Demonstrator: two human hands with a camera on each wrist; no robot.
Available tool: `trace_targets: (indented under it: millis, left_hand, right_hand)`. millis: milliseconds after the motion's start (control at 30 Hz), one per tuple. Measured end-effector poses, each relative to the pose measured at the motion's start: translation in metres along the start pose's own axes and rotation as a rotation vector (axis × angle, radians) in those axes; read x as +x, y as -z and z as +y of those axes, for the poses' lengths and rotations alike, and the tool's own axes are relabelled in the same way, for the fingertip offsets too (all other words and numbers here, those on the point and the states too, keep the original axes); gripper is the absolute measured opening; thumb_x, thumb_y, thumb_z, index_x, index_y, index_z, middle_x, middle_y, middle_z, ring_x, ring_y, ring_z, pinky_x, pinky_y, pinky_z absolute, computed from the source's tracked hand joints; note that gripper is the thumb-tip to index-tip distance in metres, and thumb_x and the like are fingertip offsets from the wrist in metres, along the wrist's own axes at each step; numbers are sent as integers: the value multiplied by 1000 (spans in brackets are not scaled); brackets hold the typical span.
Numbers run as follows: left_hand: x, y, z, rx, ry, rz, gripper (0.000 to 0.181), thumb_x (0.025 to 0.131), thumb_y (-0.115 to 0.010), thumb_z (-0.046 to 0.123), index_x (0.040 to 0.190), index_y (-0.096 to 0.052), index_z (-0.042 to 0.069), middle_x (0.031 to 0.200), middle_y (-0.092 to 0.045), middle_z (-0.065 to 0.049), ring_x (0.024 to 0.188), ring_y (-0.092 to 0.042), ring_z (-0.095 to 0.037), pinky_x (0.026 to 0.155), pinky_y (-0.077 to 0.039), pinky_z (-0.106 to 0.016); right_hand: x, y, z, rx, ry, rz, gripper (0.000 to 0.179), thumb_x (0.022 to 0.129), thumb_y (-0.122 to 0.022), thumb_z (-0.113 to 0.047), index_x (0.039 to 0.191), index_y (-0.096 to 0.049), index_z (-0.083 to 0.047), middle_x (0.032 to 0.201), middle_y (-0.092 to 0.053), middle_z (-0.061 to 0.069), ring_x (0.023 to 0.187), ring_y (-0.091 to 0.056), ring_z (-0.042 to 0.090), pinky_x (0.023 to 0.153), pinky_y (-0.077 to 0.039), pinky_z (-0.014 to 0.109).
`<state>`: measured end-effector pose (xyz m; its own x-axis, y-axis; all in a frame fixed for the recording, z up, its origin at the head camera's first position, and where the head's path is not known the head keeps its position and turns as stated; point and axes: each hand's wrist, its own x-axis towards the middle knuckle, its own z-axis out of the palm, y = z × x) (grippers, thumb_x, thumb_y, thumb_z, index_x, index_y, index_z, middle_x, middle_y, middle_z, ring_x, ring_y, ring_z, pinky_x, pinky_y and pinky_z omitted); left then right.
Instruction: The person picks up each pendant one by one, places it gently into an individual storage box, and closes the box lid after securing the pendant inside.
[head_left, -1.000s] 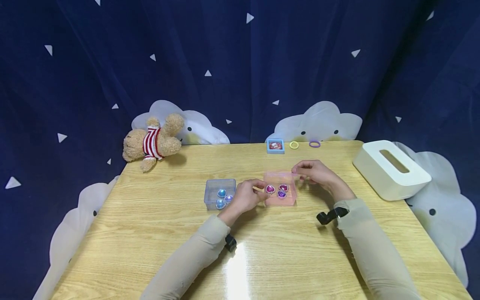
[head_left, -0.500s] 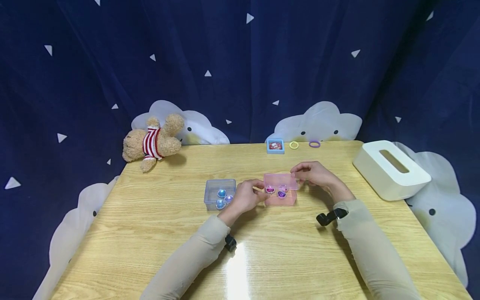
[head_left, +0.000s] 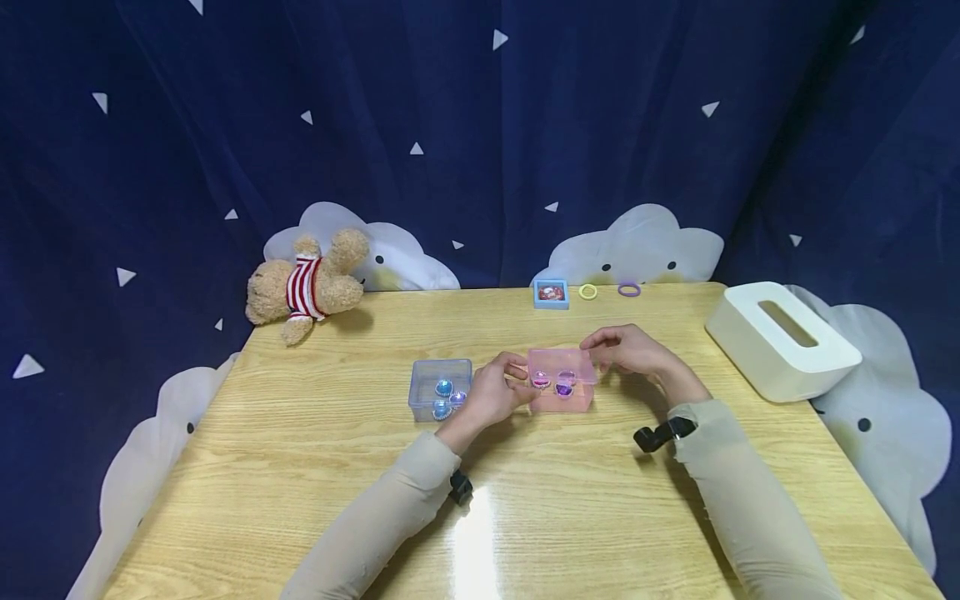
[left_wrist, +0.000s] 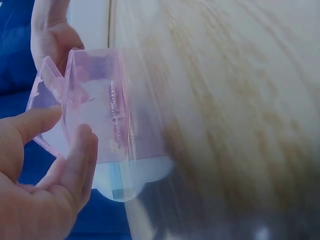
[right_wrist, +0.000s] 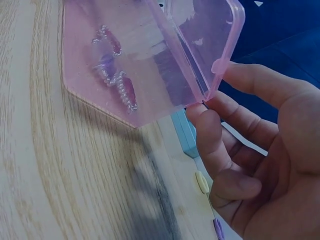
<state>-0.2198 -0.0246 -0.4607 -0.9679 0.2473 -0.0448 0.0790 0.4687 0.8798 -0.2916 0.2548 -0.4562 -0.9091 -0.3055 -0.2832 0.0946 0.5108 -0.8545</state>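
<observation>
A small clear pink plastic box [head_left: 549, 406] stands on the table, its hinged lid [head_left: 558, 362] tilted up partway. Inside lie heart-shaped gems with beaded silvery rims, among them a pink-red gem [head_left: 541, 381] and a purple gem [head_left: 563, 390]. My left hand [head_left: 489, 396] grips the box's left side, thumb and fingers at the rim in the left wrist view. At the right end, my right hand [head_left: 632, 349] pinches the lid's edge beside the hinge; in the right wrist view its thumb [right_wrist: 255, 82] presses the lid.
Left of my left hand, a clear bluish box [head_left: 422, 400] holds several blue and purple gems [head_left: 444, 387]. Farther back lie a light-blue frame [head_left: 551, 304], a yellow ring [head_left: 588, 292] and a purple ring [head_left: 629, 289]. A white tissue box [head_left: 783, 337] stands right, a teddy bear [head_left: 303, 285] lies left.
The pink lid has swung forward from nearly upright to lean over the gems, moving little in the last half second. My right hand has shifted slightly; my left hand stays at the box.
</observation>
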Motion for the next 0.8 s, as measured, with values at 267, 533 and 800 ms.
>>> trace_targets:
  millis: [267, 533, 800]
  left_hand:
    - [0, 1, -4, -6, -68, -33, 50, 80, -81, 3, 124, -58, 8, 115, -68, -15, 97, -72, -28, 78, -60, -27]
    - [-1, 2, -4, 30, -70, -67, 53, 81, -83, 16, 127, -59, 8, 118, -68, -14, 99, -72, -27, 81, -60, -28]
    - [0, 1, -3, 28, -45, -55, 45, 87, -77, 22, 126, -60, 7, 117, -69, -13, 100, -70, -28, 81, -59, -31]
  right_hand:
    - [-2, -1, -3, -40, -10, 5, 36, 90, -73, -27, 119, -67, -7, 85, -68, 1, 78, -64, 20, 51, -42, 25]
    - [-1, -2, -1, -20, 17, 4, 36, 89, -74, -22, 119, -67, -4, 87, -69, 4, 79, -65, 23, 53, -45, 25]
    - [1, -1, 5, -42, 40, -3, 33, 90, -73, -20, 118, -68, -3, 86, -70, 1, 80, -65, 26, 60, -50, 29]
